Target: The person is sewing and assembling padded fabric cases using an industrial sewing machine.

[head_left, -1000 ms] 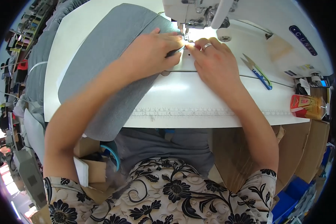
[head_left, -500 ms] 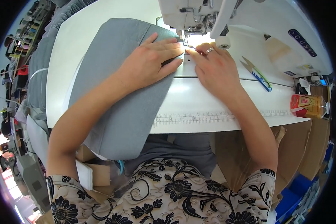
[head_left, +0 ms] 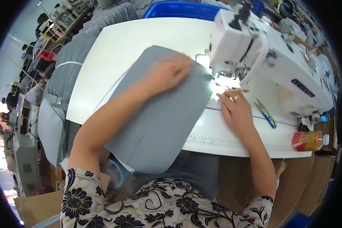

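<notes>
My left hand (head_left: 170,71) lies flat and open on the grey cloth (head_left: 161,114). It presses down and grips nothing. The cloth spreads out under my palm and runs back toward my body, where its near end hangs over the front edge of the white counter (head_left: 114,49). The cloth's right edge stops just beside the sewing machine (head_left: 269,64), close to the bright spot under the needle.

Past my left hand, away from me, the counter is bare and white all the way to its far edge. Beyond that edge sits a blue bin (head_left: 182,9). To the left of my left arm, more grey cloth is stacked in a pile (head_left: 70,72) off the counter's side.

My right hand (head_left: 235,110) rests on the counter with loose, open fingers, holding nothing. Its fingertips point at the needle spot, and there is 1 ring on it. Just to the right of it lie small snips with a blue handle (head_left: 265,113). Farther right, near the counter's corner, lies an orange bottle (head_left: 308,140). A ruler strip (head_left: 231,142) runs along the front edge, near my right wrist.
</notes>
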`<state>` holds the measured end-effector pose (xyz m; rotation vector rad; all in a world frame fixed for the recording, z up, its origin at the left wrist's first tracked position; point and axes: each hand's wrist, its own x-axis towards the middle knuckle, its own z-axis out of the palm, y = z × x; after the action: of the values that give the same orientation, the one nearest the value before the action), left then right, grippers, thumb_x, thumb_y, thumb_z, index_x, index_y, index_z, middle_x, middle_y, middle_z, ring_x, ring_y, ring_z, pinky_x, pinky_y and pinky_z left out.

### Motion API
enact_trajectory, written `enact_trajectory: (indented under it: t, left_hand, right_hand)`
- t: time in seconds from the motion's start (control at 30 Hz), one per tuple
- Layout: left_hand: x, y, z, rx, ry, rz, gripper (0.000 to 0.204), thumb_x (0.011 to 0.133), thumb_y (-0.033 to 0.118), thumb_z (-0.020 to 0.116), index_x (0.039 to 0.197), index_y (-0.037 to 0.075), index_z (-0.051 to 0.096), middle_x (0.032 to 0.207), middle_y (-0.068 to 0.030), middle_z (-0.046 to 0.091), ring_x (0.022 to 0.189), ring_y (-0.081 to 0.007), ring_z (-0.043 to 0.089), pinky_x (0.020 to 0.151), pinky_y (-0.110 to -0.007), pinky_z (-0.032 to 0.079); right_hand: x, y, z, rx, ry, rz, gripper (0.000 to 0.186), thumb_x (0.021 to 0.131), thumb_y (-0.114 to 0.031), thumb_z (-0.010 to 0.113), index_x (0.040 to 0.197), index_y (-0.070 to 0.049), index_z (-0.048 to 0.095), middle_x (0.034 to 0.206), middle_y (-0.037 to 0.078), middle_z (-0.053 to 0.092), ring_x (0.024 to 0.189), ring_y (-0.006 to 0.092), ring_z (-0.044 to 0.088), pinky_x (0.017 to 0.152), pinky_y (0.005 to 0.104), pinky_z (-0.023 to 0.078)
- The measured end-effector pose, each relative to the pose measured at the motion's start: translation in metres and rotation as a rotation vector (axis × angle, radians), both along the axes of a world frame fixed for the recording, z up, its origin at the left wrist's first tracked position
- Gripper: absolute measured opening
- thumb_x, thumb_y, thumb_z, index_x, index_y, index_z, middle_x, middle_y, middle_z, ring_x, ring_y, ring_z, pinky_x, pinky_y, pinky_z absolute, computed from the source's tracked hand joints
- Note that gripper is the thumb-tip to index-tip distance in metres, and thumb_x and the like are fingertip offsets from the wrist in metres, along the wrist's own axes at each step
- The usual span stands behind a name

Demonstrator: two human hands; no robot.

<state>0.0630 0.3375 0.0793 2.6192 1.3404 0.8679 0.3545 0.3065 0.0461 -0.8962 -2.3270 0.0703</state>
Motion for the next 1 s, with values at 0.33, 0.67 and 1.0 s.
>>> enact_trajectory:
  t: [0.33,0.67,1.0]
  left_hand:
    - [-0.099,0.072,-0.008,-0.311,0.173,0.483,0.031,0.093,0.033,0.064,0.096,0.004,0.073,0.095,-0.0163,0.072,0.086,-0.0295,0.068,0.080,-0.042,0.052]
    - [-0.097,0.076,0.003,0.244,0.530,0.434,0.026,0.093,0.028,0.062,0.102,0.005,0.069,0.104,-0.0161,0.069,0.097,-0.0332,0.065,0.082,-0.045,0.052]
    - [0.064,-0.038,0.021,-0.255,0.422,0.100,0.044,0.084,0.036,0.063,0.119,0.011,0.070,0.114,-0.0159,0.069,0.096,-0.0340,0.067,0.086,-0.043,0.054]
  right_hand:
    - [-0.011,-0.033,0.015,-0.171,0.077,0.061,0.028,0.083,-0.002,0.063,0.111,-0.004,0.068,0.113,0.011,0.065,0.107,0.0308,0.061,0.088,0.0406,0.052]
    - [-0.076,-0.192,-0.055,-1.426,0.757,0.194,0.023,0.098,-0.008,0.058,0.118,0.001,0.066,0.107,0.012,0.072,0.093,0.0147,0.067,0.082,0.0287,0.053]
    - [-0.129,-0.180,-0.024,-1.079,0.822,0.301,0.021,0.086,-0.010,0.060,0.098,0.005,0.067,0.086,0.022,0.070,0.077,0.0344,0.070,0.070,0.0395,0.054]
